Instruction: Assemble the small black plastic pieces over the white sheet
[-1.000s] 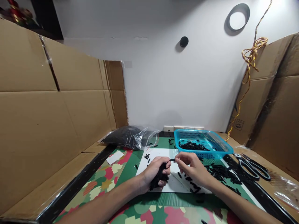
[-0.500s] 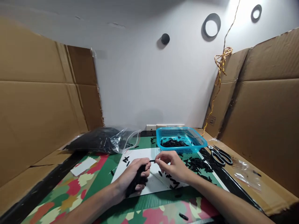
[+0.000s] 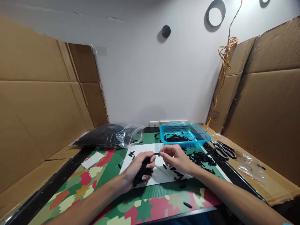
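Observation:
My left hand is closed around a thick bundle of black strands or thin strips; their exact kind cannot be made out. Between its thumb and forefinger it also grips one end of a small, narrow black piece. Fingertips of my right hand pinch the other end, so the piece spans the short gap between the hands. Both hands are above a white sheet, where several loose black pieces lie under and beside my right hand.
A blue plastic basket behind my right hand holds a heap of black pieces. More black pieces are piled to the right. Scissors and a small clear bag lie farther right. A large bag of black material sits back left, near cardboard walls.
The head view has shifted, so the table scene sits slightly higher and farther right. Both hands keep the same hold, with the small black piece still between them.

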`<action>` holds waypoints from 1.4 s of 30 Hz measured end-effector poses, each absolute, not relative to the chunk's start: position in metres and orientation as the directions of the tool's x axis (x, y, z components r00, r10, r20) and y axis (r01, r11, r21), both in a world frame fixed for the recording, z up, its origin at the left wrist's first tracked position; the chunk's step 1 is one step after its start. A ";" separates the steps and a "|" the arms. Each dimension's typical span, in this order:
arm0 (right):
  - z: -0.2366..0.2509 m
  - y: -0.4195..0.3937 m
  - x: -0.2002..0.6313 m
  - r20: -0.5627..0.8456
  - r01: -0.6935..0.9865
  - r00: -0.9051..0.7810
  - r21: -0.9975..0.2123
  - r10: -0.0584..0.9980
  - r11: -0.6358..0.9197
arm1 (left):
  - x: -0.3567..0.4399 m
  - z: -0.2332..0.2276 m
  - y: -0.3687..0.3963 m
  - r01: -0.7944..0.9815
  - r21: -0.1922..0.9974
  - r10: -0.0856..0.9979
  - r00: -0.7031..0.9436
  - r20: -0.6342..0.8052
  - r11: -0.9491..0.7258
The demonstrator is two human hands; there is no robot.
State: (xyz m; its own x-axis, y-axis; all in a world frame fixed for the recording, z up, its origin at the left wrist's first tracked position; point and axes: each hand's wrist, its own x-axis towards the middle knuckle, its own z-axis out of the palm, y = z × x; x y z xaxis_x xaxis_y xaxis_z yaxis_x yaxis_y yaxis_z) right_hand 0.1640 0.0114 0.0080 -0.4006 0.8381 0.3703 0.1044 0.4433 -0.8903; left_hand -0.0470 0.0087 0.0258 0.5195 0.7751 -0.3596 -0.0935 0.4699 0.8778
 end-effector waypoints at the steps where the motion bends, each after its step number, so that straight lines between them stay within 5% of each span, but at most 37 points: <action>1: 0.008 0.011 0.164 0.376 0.108 -0.395 -0.887 0.838 0.449 | -0.047 0.025 0.009 -0.104 0.876 0.774 0.524 -0.354 0.471; 42: 0.001 0.014 0.168 0.342 0.051 -0.422 -0.916 0.839 0.399 | -0.045 0.027 0.005 -0.159 0.878 0.777 0.555 -0.298 0.451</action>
State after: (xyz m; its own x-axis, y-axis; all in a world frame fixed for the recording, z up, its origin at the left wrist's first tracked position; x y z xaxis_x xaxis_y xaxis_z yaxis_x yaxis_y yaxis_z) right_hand 0.1681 0.0139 0.0011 -0.4225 0.8392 0.3424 0.0505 0.3990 -0.9155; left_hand -0.0455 0.0054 0.0270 0.5547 0.7768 -0.2981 -0.1593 0.4508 0.8783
